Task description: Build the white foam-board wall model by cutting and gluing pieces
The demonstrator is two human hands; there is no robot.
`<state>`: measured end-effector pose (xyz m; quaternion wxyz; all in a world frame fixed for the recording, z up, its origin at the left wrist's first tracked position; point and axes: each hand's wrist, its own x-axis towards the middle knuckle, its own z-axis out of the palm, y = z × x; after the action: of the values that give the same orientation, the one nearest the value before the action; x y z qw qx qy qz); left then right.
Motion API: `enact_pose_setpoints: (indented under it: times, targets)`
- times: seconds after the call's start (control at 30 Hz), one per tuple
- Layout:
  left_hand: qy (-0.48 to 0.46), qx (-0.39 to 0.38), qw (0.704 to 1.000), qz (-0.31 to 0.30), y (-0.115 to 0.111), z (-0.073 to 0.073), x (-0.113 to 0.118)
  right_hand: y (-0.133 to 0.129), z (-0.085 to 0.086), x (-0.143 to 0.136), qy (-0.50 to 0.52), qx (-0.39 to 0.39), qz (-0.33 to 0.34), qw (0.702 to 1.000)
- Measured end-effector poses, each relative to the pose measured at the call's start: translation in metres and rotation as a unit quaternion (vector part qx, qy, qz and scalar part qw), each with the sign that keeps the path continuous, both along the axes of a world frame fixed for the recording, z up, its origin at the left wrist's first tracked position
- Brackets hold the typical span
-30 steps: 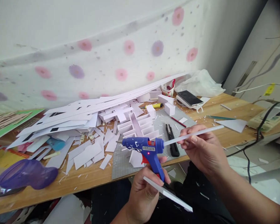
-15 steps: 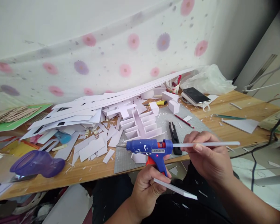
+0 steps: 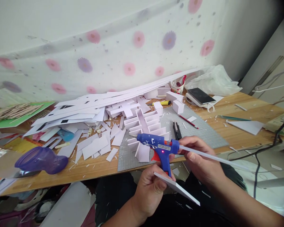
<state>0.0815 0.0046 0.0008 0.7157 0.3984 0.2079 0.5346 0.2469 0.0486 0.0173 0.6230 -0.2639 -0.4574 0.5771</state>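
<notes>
A blue hot glue gun [image 3: 153,142], its red light on, is held above the table's front edge with the nozzle pointing left. My left hand [image 3: 149,192] is closed around the lower handle. The same hand also pinches a small white board strip [image 3: 177,187] that slants down to the right. At the gun's rear, my right hand [image 3: 201,157] is closed about a long translucent glue stick [image 3: 210,154], which sticks out of the gun and tilts down rightward. Behind the nozzle stands a white board model [image 3: 145,123] with several upright partitions.
A grey cutting mat [image 3: 203,129] bears a black utility knife [image 3: 176,130] and a red pencil [image 3: 189,121]. White board scraps [image 3: 94,148] and a purple container [image 3: 41,160] lie left. A phone [image 3: 201,96] and a cup of tools [image 3: 177,86] stand back right. Black cables [image 3: 276,135] hang at right.
My right hand has slid left along the glue stick toward the gun's rear. The stick now tilts downward at its free end. The gun has moved slightly right, its nozzle raised.
</notes>
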Motion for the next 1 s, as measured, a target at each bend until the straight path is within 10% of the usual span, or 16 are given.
enact_pose_setpoints:
  times: [0.27, 0.57, 1.0]
  targets:
    - [-0.066, -0.087, 0.993, -0.051, -0.008, -0.002, 0.003, -0.012, -0.002, -0.019, -0.073, -0.117, 0.254, 0.957]
    - [-0.071, -0.14, 0.987, 0.042, -0.002, 0.001, -0.022, -0.007, 0.007, -0.011, -0.008, -0.15, 0.053, 0.987]
    - [-0.083, -0.179, 0.975, 0.098, 0.004, -0.008, -0.044, -0.034, 0.014, 0.006, -0.26, -0.068, 0.048, 0.962]
